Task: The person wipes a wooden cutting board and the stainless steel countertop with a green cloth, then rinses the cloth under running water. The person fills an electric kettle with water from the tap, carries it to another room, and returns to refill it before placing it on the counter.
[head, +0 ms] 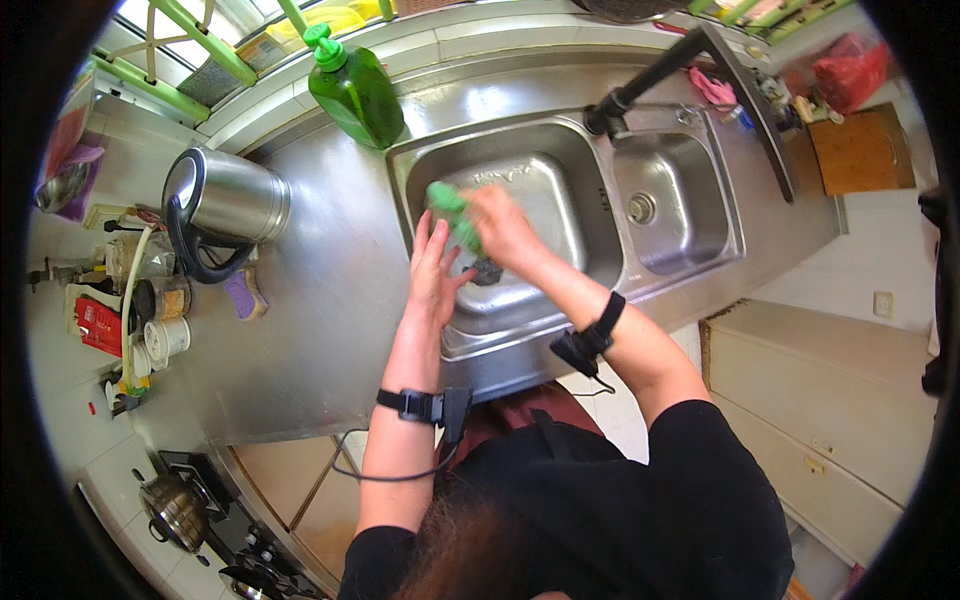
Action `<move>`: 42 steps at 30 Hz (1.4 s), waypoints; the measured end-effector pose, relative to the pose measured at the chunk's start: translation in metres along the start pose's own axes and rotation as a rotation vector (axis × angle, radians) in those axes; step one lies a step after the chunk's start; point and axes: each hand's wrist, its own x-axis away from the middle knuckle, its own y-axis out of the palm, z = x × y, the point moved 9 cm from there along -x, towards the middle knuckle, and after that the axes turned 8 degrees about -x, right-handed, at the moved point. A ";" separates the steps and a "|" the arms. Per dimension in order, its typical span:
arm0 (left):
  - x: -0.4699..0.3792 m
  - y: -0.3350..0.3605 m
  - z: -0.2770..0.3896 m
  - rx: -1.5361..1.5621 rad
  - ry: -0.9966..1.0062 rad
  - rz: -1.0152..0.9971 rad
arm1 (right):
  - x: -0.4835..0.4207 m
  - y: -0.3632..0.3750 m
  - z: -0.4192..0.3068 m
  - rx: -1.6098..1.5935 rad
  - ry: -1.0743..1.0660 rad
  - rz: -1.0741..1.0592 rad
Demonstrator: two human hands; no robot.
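Over the large stainless-steel sink basin (536, 161), my right hand (501, 225) grips a green object (448, 196), blurred, perhaps a brush or scrubber. Part of it is hidden behind my fingers. My left hand (431, 281) is just left of it with fingers spread, above the basin's left side; whether its fingertips touch the green object I cannot tell. A dark round thing (486, 271), perhaps the drain strainer, shows on the basin floor below my right hand. Water drops glisten on the far part of that floor.
Left of the basin are a green pump bottle (358, 97), a steel electric kettle (229, 195) and a purple sponge (245, 294). A black faucet (611, 112) rises by the smaller basin (675, 217). A steel pot (176, 510) stands on the stove, lower left.
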 end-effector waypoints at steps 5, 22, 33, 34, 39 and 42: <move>0.014 0.040 -0.043 0.316 -0.194 -0.195 | 0.033 -0.123 -0.148 0.501 -0.524 0.029; 0.036 0.101 -0.039 0.255 -0.052 -0.048 | 0.007 -0.224 -0.167 0.141 -0.452 0.107; 0.021 0.157 -0.018 0.708 0.163 -0.184 | 0.004 -0.200 0.128 -0.974 0.991 0.202; 0.021 0.159 -0.019 0.709 0.168 -0.191 | 0.000 -0.188 0.139 -1.084 1.019 0.234; 0.020 0.163 -0.023 0.698 0.149 -0.233 | -0.022 -0.177 0.170 -1.101 0.985 0.320; 0.015 0.161 -0.025 0.692 0.135 -0.244 | -0.019 -0.176 0.178 -1.076 0.992 0.279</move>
